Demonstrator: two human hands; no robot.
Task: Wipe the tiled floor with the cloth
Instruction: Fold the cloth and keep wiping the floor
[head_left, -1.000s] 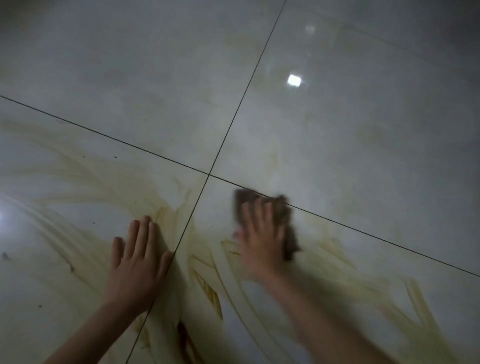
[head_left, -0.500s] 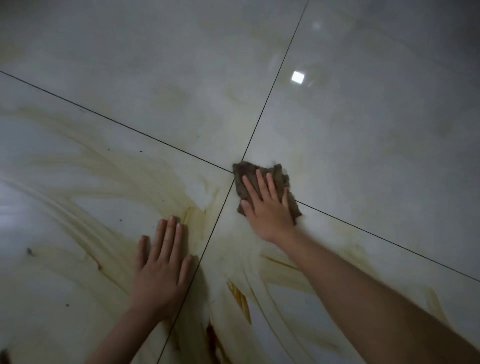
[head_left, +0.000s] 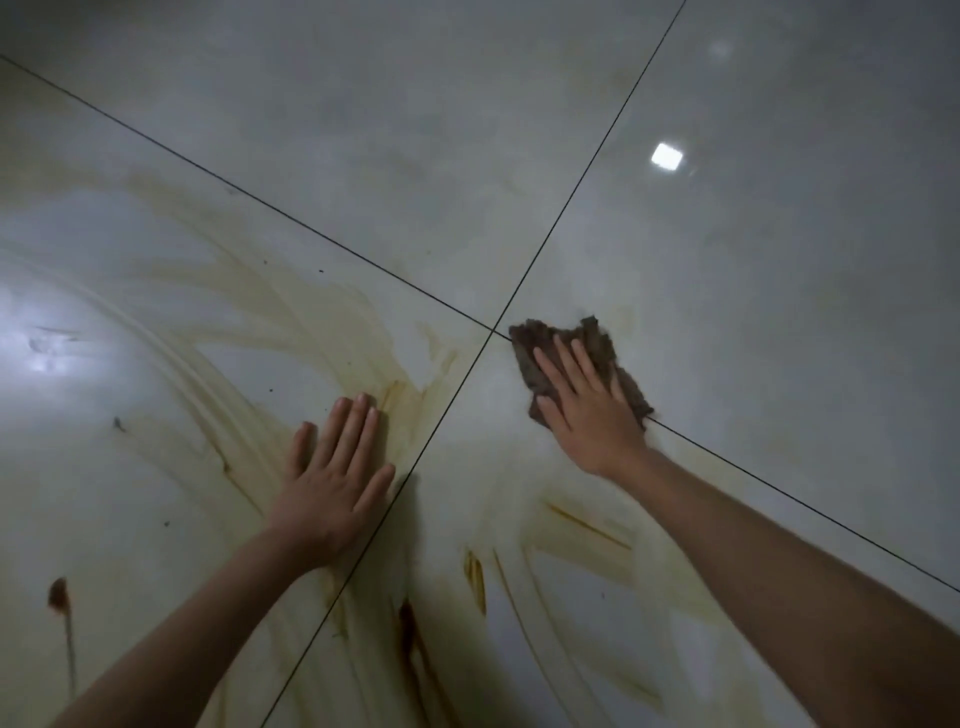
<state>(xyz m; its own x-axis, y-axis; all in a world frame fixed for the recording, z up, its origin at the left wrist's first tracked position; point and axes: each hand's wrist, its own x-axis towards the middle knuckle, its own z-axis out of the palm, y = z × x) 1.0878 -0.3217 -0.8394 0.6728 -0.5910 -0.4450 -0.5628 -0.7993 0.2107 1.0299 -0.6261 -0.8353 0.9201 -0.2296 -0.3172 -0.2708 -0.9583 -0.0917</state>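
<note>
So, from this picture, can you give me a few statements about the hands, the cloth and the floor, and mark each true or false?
1. The right hand presses a brown cloth flat against the tiled floor. True.
2. The left hand holds a second cloth. False: it rests bare and flat on the floor.
3. The cloth lies right beside the spot where the grout lines cross. True.
4. The floor is spotless. False: yellowish smears spread across the nearer tiles, with a dark brown streak between the arms.
</note>
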